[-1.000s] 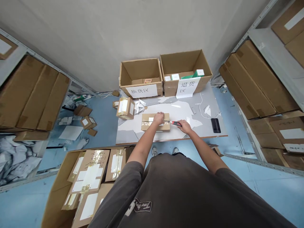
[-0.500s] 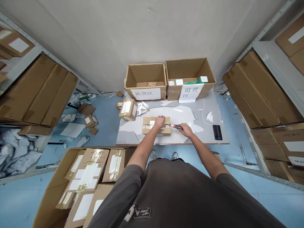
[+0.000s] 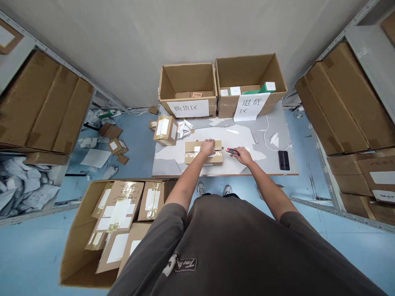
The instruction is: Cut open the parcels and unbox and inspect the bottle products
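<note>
A small taped cardboard box [image 3: 194, 158] lies near the front of the table, with a seam running along its top. My left hand [image 3: 207, 147] rests on the box with bent fingers, gripping it and partly covering a white label. In my right hand [image 3: 243, 156], closed round the handle, is a red and black utility knife [image 3: 230, 151]. Its blade end points left at the box's right end; whether it touches the cardboard I cannot tell. Left of the box stands a taller taped carton [image 3: 166, 130].
Two open cartons with handwritten signs, a left one [image 3: 188, 107] and a right one [image 3: 226, 111], stand at the table's back. A phone [image 3: 283, 160] lies at the right. A large carton [image 3: 72, 246] of parcels stands front left. Shelves [image 3: 354, 45] flank both sides.
The view has tilted, so the table sits higher in the picture. The knife's tip has shifted from the box's seam slightly toward its far edge. My left hand stays on the box.
</note>
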`<state>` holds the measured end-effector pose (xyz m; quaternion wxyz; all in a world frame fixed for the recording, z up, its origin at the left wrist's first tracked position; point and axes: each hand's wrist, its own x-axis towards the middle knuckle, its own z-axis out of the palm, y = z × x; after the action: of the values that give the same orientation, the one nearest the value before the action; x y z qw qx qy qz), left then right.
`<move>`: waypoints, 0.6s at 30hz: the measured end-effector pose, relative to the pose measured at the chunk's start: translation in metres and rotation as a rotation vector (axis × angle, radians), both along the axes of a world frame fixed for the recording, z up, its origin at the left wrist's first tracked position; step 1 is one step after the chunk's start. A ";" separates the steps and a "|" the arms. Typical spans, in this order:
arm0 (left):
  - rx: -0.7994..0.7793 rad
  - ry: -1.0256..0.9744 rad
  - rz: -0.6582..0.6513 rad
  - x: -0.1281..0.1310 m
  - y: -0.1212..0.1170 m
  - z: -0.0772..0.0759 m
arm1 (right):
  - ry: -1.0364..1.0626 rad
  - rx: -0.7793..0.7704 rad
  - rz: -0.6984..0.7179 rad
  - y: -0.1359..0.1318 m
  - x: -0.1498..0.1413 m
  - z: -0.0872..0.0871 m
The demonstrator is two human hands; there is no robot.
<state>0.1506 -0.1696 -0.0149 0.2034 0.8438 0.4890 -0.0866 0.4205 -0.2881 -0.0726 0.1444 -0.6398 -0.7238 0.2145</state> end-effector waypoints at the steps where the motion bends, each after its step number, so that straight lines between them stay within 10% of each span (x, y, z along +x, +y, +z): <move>1: -0.004 -0.003 0.009 0.000 0.000 0.000 | 0.004 -0.002 0.007 0.002 0.000 0.001; 13: 0.003 -0.026 -0.135 -0.018 0.006 -0.002 | 0.007 0.018 -0.096 -0.016 0.021 0.003; 18: 0.007 -0.049 -0.202 -0.029 0.003 0.002 | 0.358 0.062 -0.288 -0.013 0.020 0.015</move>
<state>0.1217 -0.1664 -0.0134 0.2027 0.8914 0.3965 -0.0843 0.4407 -0.3010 -0.0580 0.3193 -0.6834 -0.5941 0.2794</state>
